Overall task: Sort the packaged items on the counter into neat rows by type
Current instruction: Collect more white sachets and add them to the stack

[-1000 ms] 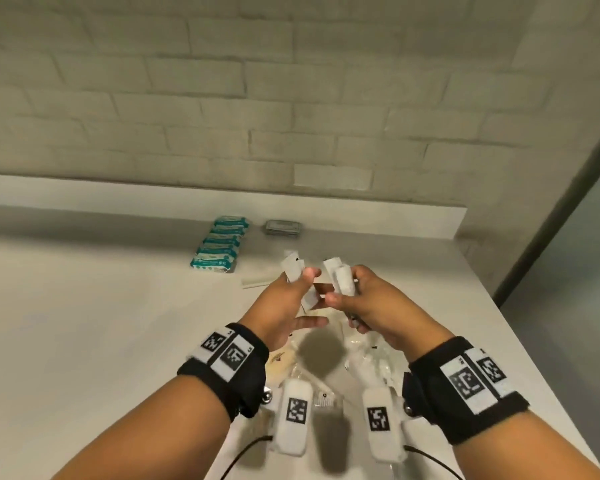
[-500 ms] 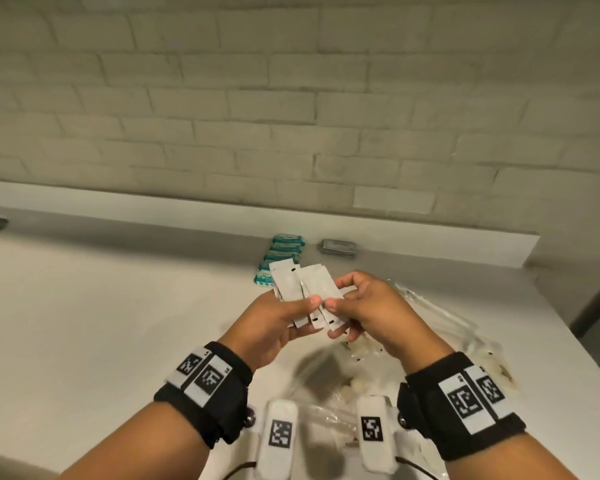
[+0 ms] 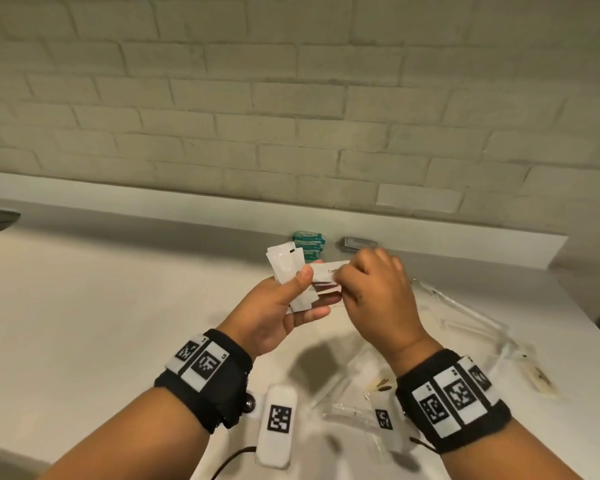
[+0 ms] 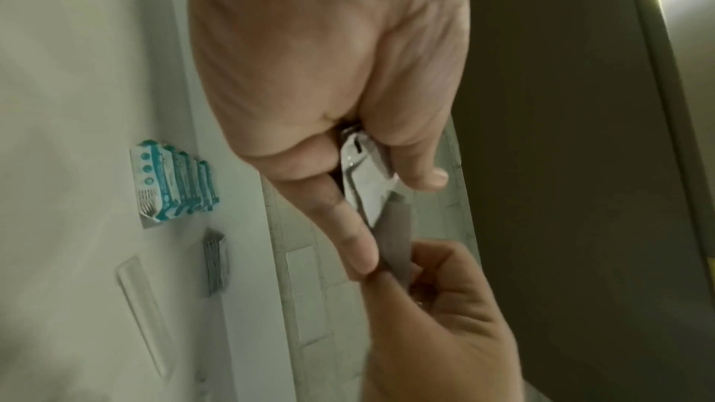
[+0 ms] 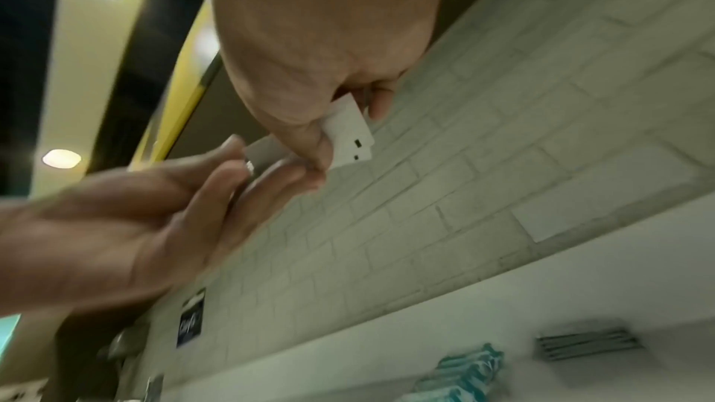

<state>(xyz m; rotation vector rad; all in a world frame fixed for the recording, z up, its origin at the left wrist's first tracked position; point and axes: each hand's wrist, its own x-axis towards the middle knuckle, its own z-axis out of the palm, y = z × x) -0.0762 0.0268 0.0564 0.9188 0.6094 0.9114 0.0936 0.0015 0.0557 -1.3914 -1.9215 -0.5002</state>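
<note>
My left hand is raised over the counter and grips a fan of several white sachets between thumb and fingers. My right hand, knuckles up, pinches another white sachet that lies crosswise against the fan. In the left wrist view the left hand holds the sachets, and the right hand pinches one from below. In the right wrist view the right hand holds white sachet edges. A row of teal packets lies by the back wall.
A small stack of grey packets sits right of the teal row. Clear plastic-wrapped items are scattered on the right side of the white counter, with more below my hands. A brick wall stands behind.
The right hand has turned knuckles up and now pinches one sachet crosswise. The left hand still holds the fan. The view has tilted up toward the wall.
</note>
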